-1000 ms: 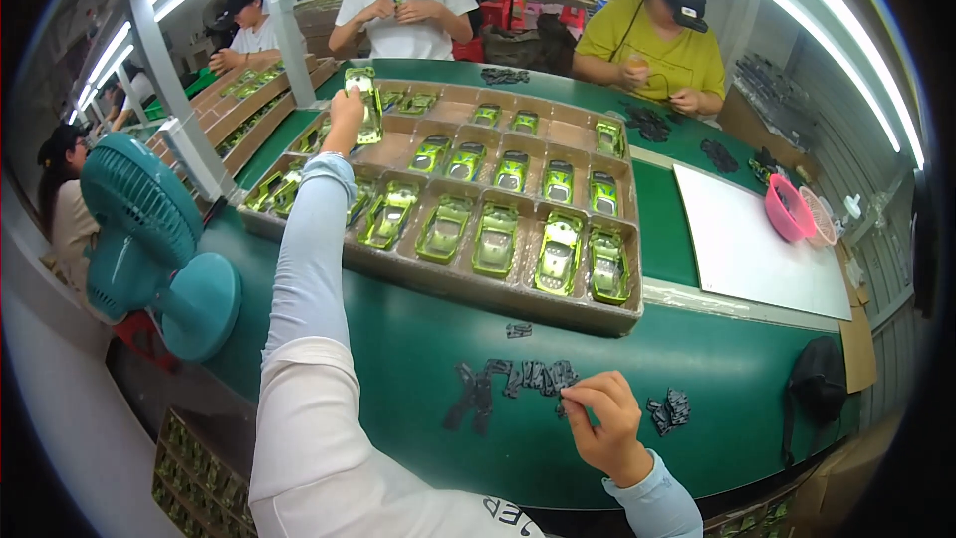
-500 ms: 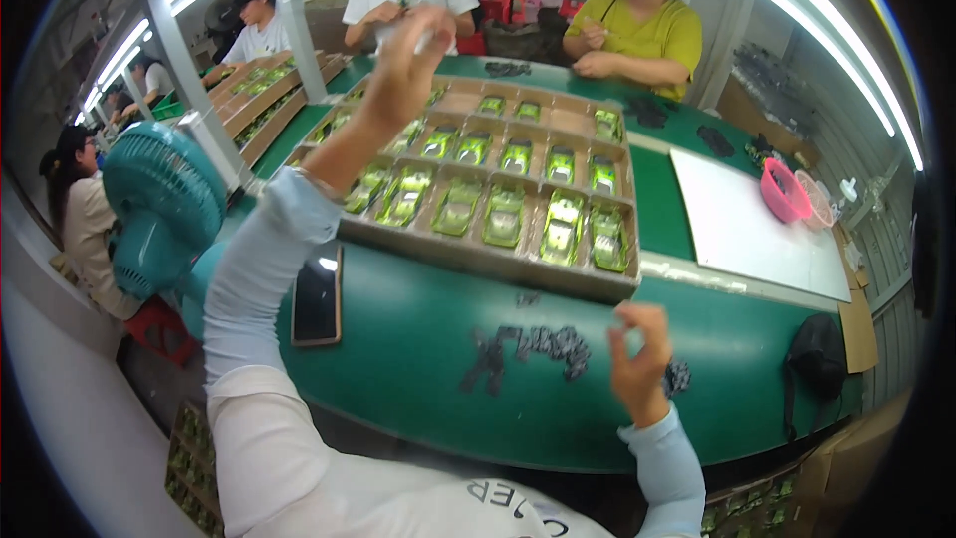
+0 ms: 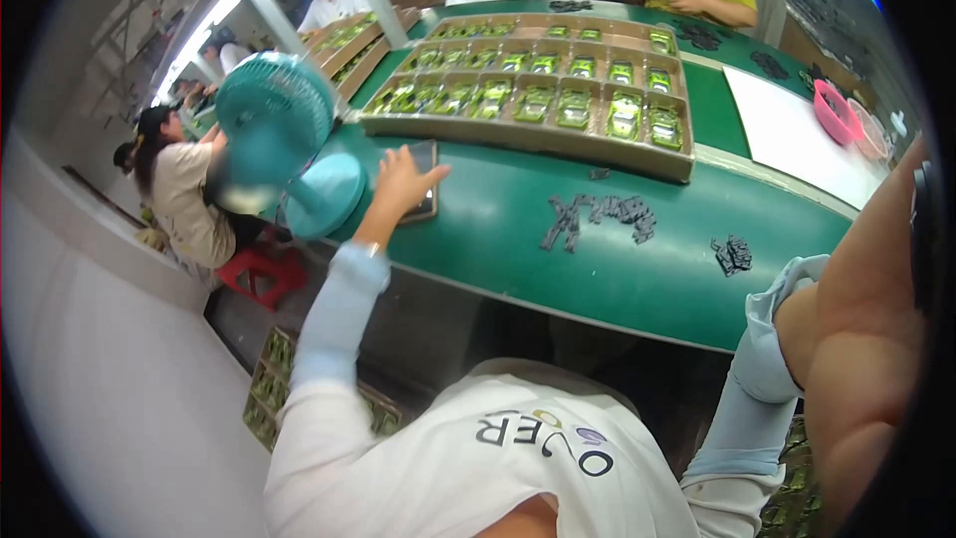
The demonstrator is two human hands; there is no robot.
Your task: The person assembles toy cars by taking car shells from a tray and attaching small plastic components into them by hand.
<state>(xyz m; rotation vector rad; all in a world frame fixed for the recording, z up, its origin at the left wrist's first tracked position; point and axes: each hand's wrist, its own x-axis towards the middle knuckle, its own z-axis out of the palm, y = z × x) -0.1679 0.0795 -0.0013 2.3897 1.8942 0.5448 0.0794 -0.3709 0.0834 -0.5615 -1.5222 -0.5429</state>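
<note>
My left hand is over the left side of a dark phone lying on the green table. Its fingers and thumb are spread, and whether they touch the phone I cannot tell. Very close to the camera, my right hand fills the right edge, with its fingers cut off or hidden. Small black plastic parts lie in a loose cluster at mid-table. A smaller pile of black parts sits to their right. Beyond them stands a divided cardboard tray holding several bright green toy car bodies.
A teal fan stands left of the phone. Right of the tray lies a white board with a pink basket on it. Co-workers sit across the table, and another sits on a red stool at left.
My left hand has come down from above the tray to the phone. My right hand has risen from the black parts to beside the camera. The view has tilted and shifted.
</note>
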